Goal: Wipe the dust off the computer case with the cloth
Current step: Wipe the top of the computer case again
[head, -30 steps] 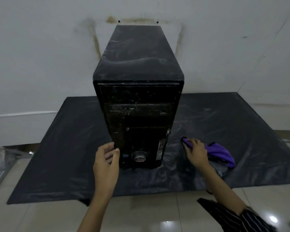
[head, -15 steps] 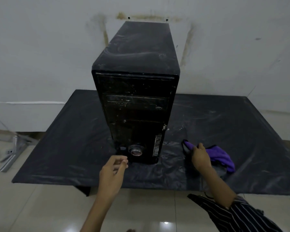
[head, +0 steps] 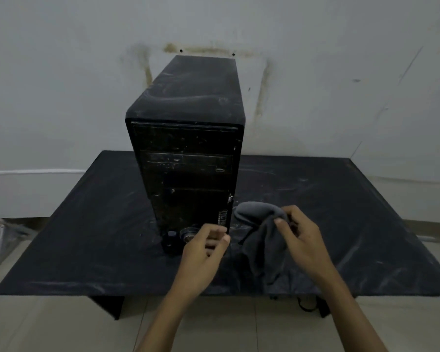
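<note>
The computer case has a glossy black plastic front, scuffed and speckled, and a matt top filmed with streaky grey dust. The cloth is soft, matt grey fabric. A shiny, wrinkled black plastic sheet covers the counter. The floor tiles are smooth and glossy.

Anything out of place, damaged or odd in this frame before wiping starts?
Nothing is spilled or tipped. The computer case stands upright on the black table cover, its top and front streaked with dust. Brownish stains mark the wall behind it. The right hand holds the cloth; the left hand is empty.
</note>
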